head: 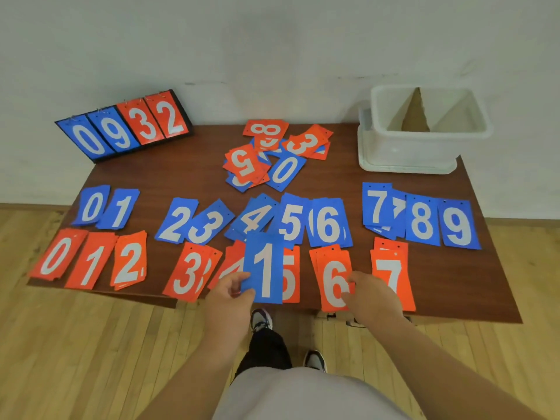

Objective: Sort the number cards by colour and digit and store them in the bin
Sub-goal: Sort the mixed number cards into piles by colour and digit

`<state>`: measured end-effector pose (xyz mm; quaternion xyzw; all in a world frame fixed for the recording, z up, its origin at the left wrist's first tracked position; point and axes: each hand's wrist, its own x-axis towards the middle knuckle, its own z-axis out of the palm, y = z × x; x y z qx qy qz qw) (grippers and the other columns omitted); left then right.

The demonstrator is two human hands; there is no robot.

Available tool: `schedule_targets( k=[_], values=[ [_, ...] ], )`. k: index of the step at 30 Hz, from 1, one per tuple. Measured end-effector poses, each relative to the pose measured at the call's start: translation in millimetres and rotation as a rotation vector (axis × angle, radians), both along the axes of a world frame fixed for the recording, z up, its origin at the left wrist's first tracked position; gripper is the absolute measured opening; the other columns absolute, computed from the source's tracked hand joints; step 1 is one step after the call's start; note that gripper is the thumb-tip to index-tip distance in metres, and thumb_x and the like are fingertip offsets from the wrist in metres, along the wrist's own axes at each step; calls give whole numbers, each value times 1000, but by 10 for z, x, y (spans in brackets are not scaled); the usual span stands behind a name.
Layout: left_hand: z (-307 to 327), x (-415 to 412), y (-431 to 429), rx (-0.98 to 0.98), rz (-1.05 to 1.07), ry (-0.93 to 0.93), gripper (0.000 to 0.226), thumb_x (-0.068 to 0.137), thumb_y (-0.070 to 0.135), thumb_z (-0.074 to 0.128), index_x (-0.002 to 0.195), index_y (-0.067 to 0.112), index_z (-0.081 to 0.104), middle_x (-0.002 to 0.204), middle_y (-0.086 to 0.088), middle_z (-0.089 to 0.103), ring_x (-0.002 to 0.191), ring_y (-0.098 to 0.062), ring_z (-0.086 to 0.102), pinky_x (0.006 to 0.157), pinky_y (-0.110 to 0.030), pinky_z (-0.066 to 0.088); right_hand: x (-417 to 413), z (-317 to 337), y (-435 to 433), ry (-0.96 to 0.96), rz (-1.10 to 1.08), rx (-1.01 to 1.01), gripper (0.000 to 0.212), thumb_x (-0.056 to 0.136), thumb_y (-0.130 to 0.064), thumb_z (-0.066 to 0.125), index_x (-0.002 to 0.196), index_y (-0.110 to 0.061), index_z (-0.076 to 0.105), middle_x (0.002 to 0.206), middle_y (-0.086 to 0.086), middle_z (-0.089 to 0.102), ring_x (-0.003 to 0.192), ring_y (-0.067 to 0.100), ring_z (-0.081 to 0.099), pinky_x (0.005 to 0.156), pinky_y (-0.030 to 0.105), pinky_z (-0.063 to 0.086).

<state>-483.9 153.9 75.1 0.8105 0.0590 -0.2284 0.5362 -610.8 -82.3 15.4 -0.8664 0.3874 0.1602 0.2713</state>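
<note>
My left hand holds a blue 1 card upright above the red 4 and red 5 piles near the table's front edge. My right hand rests on the red 6 pile, fingertips on its top card. A row of blue piles runs from blue 0 to blue 9. In front of it a row of red piles goes from red 0 to red 7. An unsorted heap of red and blue cards lies at the table's back centre. The white bin stands at the back right.
A black flip scoreboard showing 0 9 3 2 leans at the back left corner. The brown table stands against a white wall on a wooden floor. My legs and shoes are below the front edge. The bin holds a cardboard divider.
</note>
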Motion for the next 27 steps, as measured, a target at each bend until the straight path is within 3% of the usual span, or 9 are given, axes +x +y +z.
schedule_targets(
  k=[5,8,11,13,15,20,24,27],
  values=[
    [36,209,132,-13,32,-48,25,93,10,70,113,25,66,110,3,66,105,-15,66,56,-10,52,428,296,146,-199,18,124,32,93,-38,64,125,-32,60,107,-12,63,90,8,60,72,23,53],
    [54,427,296,0,50,-86,24,93,6,68,110,22,67,106,2,66,100,-14,65,55,-7,47,843,505,316,-273,133,176,31,95,-37,66,125,-33,60,106,-13,61,90,6,60,72,18,48],
    [59,693,575,9,106,-109,25,92,7,69,107,27,67,107,7,66,101,-12,64,61,-13,49,1335,600,545,-340,214,193,27,95,-32,65,122,-31,62,113,-9,61,86,7,61,71,20,51],
    [12,919,843,14,155,-117,27,91,7,70,106,30,67,107,9,68,103,-12,65,69,-20,50,1667,584,744,-356,248,210,27,95,-31,65,122,-32,62,113,-10,59,85,5,60,67,15,45],
    [-34,1180,1147,27,200,-127,29,90,6,70,104,31,67,105,10,69,101,-11,65,73,-21,49,2008,518,959,-361,283,209,30,95,-31,66,124,-31,62,112,-11,57,92,5,57,74,18,43],
    [-137,2057,1871,109,239,-147,30,89,0,67,103,26,66,100,5,65,90,-6,63,63,-7,44,2778,296,1480,-341,296,201,31,92,-26,68,123,-25,66,119,-6,60,101,10,57,88,23,42],
    [-245,2870,2277,199,193,-117,30,89,4,67,103,30,65,102,9,67,98,-13,64,82,-28,51,3287,163,1796,-258,281,181,30,92,-25,67,122,-23,65,126,-4,60,98,10,56,86,23,40],
    [-346,3472,2388,261,115,-122,28,91,7,66,109,27,65,102,12,64,98,-12,62,86,-34,51,3587,89,1920,-179,222,170,36,93,-28,66,129,-20,63,134,1,59,116,18,58,95,28,43]
  ],
)
